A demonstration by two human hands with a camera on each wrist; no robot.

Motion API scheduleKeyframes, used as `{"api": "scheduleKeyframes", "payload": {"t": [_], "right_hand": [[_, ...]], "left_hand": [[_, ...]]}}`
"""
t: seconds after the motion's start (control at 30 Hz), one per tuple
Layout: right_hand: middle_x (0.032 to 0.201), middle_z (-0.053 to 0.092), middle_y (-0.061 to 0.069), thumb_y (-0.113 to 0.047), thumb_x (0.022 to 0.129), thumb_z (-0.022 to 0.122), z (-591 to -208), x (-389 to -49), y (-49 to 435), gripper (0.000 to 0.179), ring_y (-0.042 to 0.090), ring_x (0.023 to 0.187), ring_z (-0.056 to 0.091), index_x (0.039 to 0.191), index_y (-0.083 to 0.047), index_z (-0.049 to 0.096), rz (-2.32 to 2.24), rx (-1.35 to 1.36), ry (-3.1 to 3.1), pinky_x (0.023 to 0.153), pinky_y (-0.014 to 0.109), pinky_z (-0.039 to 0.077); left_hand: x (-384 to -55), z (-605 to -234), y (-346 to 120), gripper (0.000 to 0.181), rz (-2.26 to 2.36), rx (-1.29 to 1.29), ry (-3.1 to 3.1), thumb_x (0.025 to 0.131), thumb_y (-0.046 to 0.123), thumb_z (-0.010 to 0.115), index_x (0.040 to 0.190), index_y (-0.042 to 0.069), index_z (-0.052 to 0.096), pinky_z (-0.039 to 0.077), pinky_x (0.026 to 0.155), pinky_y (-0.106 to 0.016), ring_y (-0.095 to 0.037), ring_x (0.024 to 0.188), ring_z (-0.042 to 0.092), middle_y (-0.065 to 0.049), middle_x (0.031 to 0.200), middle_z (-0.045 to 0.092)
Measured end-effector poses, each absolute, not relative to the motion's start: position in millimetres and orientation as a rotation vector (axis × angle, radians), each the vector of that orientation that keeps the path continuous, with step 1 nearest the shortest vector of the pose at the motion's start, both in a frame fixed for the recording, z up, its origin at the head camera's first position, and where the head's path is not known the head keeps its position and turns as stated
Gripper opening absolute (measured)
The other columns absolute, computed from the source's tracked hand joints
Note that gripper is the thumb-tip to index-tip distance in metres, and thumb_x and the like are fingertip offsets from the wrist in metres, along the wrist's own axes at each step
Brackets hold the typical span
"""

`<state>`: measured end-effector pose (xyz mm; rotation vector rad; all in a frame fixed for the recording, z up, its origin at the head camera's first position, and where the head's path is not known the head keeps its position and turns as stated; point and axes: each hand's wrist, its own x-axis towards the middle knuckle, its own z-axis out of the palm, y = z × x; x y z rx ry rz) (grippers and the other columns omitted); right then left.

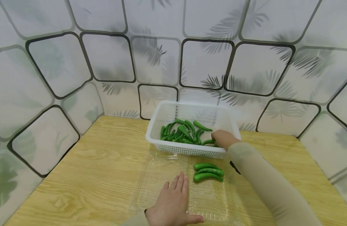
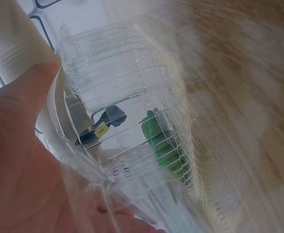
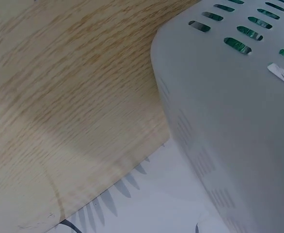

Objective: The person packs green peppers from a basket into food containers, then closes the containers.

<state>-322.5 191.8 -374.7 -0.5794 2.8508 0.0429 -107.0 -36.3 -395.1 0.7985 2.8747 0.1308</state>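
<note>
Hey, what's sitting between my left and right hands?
The head view shows three green peppers in the clear container, then the white basket's near wall, closest to the right hand.

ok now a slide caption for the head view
Right hand in a white basket of green peppers, left hand on an open clear container with three peppers.

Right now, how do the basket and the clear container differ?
The basket is white with perforated walls; the clear container is see-through. The basket holds a jumbled heap of green peppers; the clear container holds three peppers side by side. Both sit on the table.
</note>
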Motion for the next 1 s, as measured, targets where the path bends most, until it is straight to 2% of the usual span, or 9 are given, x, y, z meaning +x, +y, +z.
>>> {"api": "scheduleKeyframes", "payload": {"t": [0.3, 0.53, 0.77, 1.0], "right_hand": [[0.098, 0.060, 0.013, -0.006, 0.089, 0.062, -370.0, -314.1, 189.2, 0.019, 0.027, 0.087, 0.060, 0.108, -0.002, 0.064, 0.039, -0.622, 2.992, 0.073, 0.038, 0.050], [0.092, 0.059, 0.011, -0.007, 0.089, 0.063, -362.7, -310.8, 192.3, 0.016, 0.025, 0.081, 0.059, 0.104, -0.003, 0.065, 0.107, -0.664, 3.019, 0.069, 0.036, 0.050], [0.092, 0.059, 0.010, -0.011, 0.089, 0.064, -351.5, -302.8, 194.1, 0.017, 0.024, 0.082, 0.059, 0.104, -0.004, 0.065, 0.093, -0.668, 3.029, 0.070, 0.037, 0.050], [0.090, 0.060, 0.010, -0.010, 0.089, 0.064, -344.2, -290.4, 197.6, 0.017, 0.025, 0.082, 0.059, 0.103, -0.001, 0.066, 0.053, -0.687, 3.036, 0.070, 0.039, 0.050]], "left_hand": [[-104.6, -393.9, -35.8, 0.113, 0.083, 0.801, 2.890, 0.070, 0.086, 0.036, 0.143, 0.000, 0.033, 0.038, 0.096, -0.049, -0.028, 0.133, 0.032, -0.019, 0.148, 0.028], [-103.7, -392.3, -34.8, 0.114, 0.117, 0.767, 2.858, 0.070, 0.086, 0.039, 0.144, 0.000, 0.031, 0.035, 0.098, -0.050, -0.030, 0.135, 0.029, -0.020, 0.149, 0.025], [-103.5, -390.2, -35.6, 0.113, 0.160, 0.765, 2.867, 0.071, 0.083, 0.043, 0.144, -0.002, 0.030, 0.035, 0.099, -0.051, -0.031, 0.135, 0.028, -0.021, 0.149, 0.024], [-102.1, -389.6, -35.5, 0.112, 0.136, 0.790, 2.894, 0.071, 0.083, 0.041, 0.143, -0.003, 0.032, 0.037, 0.098, -0.050, -0.031, 0.134, 0.030, -0.022, 0.148, 0.025]]}}
